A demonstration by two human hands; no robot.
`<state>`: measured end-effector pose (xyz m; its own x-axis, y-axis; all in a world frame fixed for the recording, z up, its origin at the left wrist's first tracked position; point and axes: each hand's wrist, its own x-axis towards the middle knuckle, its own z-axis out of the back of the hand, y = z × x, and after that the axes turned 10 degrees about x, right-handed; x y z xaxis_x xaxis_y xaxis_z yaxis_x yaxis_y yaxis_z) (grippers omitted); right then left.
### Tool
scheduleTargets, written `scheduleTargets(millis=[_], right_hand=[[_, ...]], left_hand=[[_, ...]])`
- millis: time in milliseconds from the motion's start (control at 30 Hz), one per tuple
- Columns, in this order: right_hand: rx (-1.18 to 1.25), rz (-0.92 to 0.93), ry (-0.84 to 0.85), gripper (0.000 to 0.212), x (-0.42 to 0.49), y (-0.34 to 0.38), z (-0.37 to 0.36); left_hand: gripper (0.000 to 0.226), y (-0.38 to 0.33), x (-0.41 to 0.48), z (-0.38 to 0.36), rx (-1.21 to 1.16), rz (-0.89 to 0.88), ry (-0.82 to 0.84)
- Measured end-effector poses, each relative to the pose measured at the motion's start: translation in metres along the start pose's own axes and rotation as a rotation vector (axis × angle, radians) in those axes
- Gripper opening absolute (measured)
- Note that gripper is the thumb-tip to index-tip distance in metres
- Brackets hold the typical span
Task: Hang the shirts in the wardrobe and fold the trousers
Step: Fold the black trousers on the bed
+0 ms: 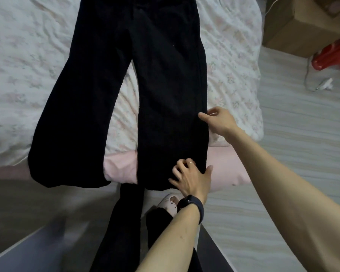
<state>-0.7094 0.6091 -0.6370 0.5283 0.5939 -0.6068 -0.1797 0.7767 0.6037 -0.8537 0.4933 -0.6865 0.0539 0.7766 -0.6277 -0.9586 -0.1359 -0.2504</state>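
We record a bed covered by a white floral quilt (28,55), with a pink sheet (224,165) showing along its near edge, level with the left hand (190,179). Beyond the right hand (220,120), to its outer side, lies a pale striped floor (292,154) carrying a cardboard box (287,26), a red stool (334,55) and a white cable (322,85). The black trousers (165,75) lie flat on the quilt. Their long axis runs straight away from the person, with the waist at the far end, well beyond both hands, and the two hems nearest the person, hanging over the bed edge. The legs splay apart, one angling off to the far side of the left hand and the other lying between and under the hands. The left hand, wearing a dark wristband (192,205), grips this leg just above its hem, its fingers curled on the cloth and its thumb at the outer edge. The right hand pinches the same leg's outer seam, further up toward the waist. A pale shoe (170,201) shows directly below the left hand.
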Motion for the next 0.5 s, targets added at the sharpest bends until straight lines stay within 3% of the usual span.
scheduleTargets(millis=[167,300,400,500], right_hand=[[0.035,0.039,0.07,0.037,0.022,-0.017,0.001],[0.044,0.052,0.061,0.026,0.023,-0.034,-0.002],[0.043,0.049,0.039,0.029,0.015,-0.032,-0.005],[-0.014,0.066,0.016,0.033,-0.004,-0.011,-0.008]], left_hand=[[0.08,-0.022,0.016,-0.036,0.088,0.081,-0.026],[0.054,-0.024,0.025,-0.038,0.17,0.078,-0.108],[0.037,-0.013,0.018,-0.017,0.175,0.001,0.001],[0.04,0.009,0.004,0.016,0.19,-0.099,0.115]])
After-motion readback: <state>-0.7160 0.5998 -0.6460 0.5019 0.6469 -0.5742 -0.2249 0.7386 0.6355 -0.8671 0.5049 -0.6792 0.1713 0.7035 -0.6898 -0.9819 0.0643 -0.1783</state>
